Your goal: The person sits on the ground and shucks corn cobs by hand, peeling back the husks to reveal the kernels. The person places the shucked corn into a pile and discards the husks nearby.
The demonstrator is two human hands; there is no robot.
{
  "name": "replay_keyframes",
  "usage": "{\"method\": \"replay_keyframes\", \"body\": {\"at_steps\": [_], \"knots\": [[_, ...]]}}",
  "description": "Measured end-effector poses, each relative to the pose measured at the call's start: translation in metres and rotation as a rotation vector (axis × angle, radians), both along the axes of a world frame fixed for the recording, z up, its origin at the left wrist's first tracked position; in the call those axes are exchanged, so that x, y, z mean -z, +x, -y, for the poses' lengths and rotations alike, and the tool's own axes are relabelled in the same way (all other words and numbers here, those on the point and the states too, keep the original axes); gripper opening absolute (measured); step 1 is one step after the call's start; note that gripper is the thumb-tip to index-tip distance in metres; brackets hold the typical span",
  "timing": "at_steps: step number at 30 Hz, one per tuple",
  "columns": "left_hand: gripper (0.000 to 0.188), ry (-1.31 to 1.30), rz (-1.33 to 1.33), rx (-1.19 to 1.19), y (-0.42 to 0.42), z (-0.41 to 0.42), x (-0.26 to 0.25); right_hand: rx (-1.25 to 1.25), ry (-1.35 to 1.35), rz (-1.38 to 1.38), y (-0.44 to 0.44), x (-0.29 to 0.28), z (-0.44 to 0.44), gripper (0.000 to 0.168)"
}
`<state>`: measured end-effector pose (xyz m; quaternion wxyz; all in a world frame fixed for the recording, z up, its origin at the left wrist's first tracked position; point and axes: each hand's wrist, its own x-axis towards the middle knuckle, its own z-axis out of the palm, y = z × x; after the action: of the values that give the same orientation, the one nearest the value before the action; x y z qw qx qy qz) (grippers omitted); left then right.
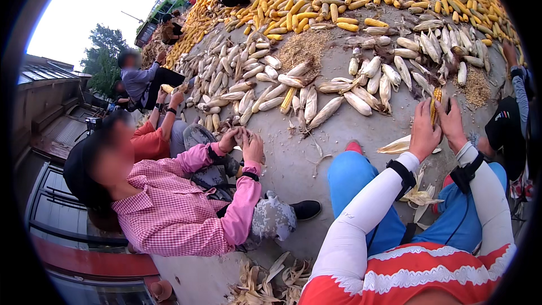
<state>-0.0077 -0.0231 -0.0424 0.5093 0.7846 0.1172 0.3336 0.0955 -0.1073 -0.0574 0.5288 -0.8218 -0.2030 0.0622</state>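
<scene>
Between my two hands a partly husked ear of corn (433,110) points away from me, its yellow kernels showing at the far end. My left hand (423,133) holds it from the left. On its right side, my right hand (452,127) grips the lower part, which the fingers mostly hide. A loose pale husk (396,145) lies on the concrete just left of my left wrist. More torn husks (420,197) rest between my legs. Beyond my hands are several ears in dry husks (372,80).
A large heap of bare yellow corn (305,2) spreads across the back. Loose kernels (302,48) lie in a pile before it. On my left sits a person in a checked shirt (178,203); another person's leg (506,131) is close on my right. Husks (262,284) lie behind at lower left.
</scene>
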Motion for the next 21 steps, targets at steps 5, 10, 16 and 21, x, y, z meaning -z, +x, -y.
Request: {"method": "replay_keyframes", "body": {"at_steps": [5, 10, 16, 21], "knots": [[0.064, -0.044, -0.183, 0.062, 0.005, 0.004, 0.012, 0.052, 0.108, -0.01, -0.002, -0.004, 0.001, 0.042], [0.061, -0.019, -0.356, 0.081, 0.002, 0.001, 0.023, 0.004, 0.23, -0.197, -0.007, -0.018, 0.001, 0.043], [0.059, 0.036, -0.383, 0.02, 0.004, 0.005, 0.02, -0.003, 0.352, -0.298, -0.009, -0.032, -0.001, 0.042], [0.058, 0.191, -0.455, -0.018, -0.002, 0.012, 0.014, 0.054, 0.403, -0.33, 0.009, -0.024, 0.0, 0.039]]}}
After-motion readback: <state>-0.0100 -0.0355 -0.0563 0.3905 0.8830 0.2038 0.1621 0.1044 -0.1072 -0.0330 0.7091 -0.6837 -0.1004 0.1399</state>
